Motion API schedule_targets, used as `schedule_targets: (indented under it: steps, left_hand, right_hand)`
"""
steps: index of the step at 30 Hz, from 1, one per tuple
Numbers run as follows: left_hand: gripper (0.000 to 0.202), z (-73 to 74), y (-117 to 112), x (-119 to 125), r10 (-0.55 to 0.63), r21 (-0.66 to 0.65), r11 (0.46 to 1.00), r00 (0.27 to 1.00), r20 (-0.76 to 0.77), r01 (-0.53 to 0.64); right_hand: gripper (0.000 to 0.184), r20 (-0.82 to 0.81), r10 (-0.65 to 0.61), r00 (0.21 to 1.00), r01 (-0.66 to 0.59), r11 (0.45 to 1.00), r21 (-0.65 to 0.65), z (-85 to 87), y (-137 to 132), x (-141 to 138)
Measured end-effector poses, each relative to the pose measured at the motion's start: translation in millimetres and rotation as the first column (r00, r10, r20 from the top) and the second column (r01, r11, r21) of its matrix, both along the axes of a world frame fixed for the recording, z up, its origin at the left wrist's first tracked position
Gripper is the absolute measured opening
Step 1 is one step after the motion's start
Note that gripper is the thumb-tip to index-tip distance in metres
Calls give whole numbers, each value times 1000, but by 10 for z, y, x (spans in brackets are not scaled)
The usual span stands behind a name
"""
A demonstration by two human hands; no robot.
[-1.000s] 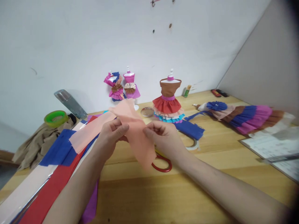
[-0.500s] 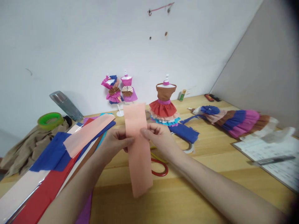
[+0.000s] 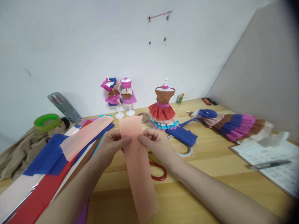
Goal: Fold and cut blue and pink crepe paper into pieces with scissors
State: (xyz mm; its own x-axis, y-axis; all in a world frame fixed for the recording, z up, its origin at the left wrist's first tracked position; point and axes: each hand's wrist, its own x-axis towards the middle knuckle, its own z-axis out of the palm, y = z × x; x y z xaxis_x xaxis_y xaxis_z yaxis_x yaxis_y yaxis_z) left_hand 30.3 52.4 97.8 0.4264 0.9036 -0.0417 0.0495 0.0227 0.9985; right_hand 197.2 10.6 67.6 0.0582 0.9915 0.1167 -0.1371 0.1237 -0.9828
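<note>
A long peach crepe paper strip hangs between my hands, its lower end reaching toward the bottom of the view. My left hand pinches its left edge, thumb in front and fingers behind. On the opposite edge, my right hand grips it the same way, a little below the top end. Behind my right wrist show the red handle loop of scissors and a roll of white tape, both partly covered. A small dress form in a brown top and ruffled layered skirt stands beyond.
Colourful paper sheets pile up at the left, near a green tape roll, a brown cloth and a leaning bottle. Two small dress forms stand by the wall. A paper dress, a pen and a printed sheet lie right.
My hands have shifted slightly down and now hold the strip nearer its top end. More of the strip's length hangs below them, lower in view.
</note>
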Motion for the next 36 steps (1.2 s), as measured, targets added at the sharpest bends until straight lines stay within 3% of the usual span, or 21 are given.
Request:
schedule_targets:
  steps: [5,8,10,12,13,15,17,19,23,28,30,32,34,36]
  left_hand:
    - [31,-22,7,-10,25,-47,999,993,111,-20]
    - [26,-46,30,-35,87,-38,996,991,104,-83]
    - [24,-42,49,-56,105,-26,994,991,79,-103]
    - [24,-26,68,-76,131,-10,991,990,59,-131]
    - [24,-16,77,-83,150,-1,989,987,48,-150]
    - [25,1,92,-93,186,23,982,982,30,-187]
    - [25,9,106,-99,214,43,976,977,19,-214]
    - [26,10,119,-102,232,59,971,973,11,-232]
    - [26,2,133,-101,237,49,970,971,34,-238]
    - [27,18,116,-87,192,-13,981,979,71,-192]
    - [29,28,109,-83,178,-38,984,981,83,-175]
    - [29,34,107,-81,192,-50,981,976,101,-188]
    - [28,34,109,-81,220,-48,975,968,124,-216]
    - [28,33,111,-83,232,-51,973,963,139,-227]
  right_hand:
    - [32,119,52,992,-52,999,0,-7,-32,-40]
    - [26,348,75,935,-91,995,31,47,-45,25]
    - [17,614,57,787,-91,996,25,112,-53,130]
    - [11,855,130,501,-129,989,-74,171,-67,238]
    - [6,905,228,360,-169,970,-177,188,-78,275]
    - [26,906,391,162,-261,902,-342,177,-100,298]
    - [50,905,421,65,-303,872,-384,109,-114,263]
    - [60,917,397,30,-286,883,-372,7,-111,211]
    - [46,926,361,107,-268,908,-323,-148,-86,175]
    - [31,924,334,189,-210,932,-294,-125,-62,183]
    - [26,905,273,327,-197,956,-218,-126,-17,186]
    - [26,819,184,544,-164,980,-111,-168,60,194]
    - [32,618,101,780,-92,995,-47,-229,146,197]
    - [46,338,63,939,-57,998,-27,-273,208,187]
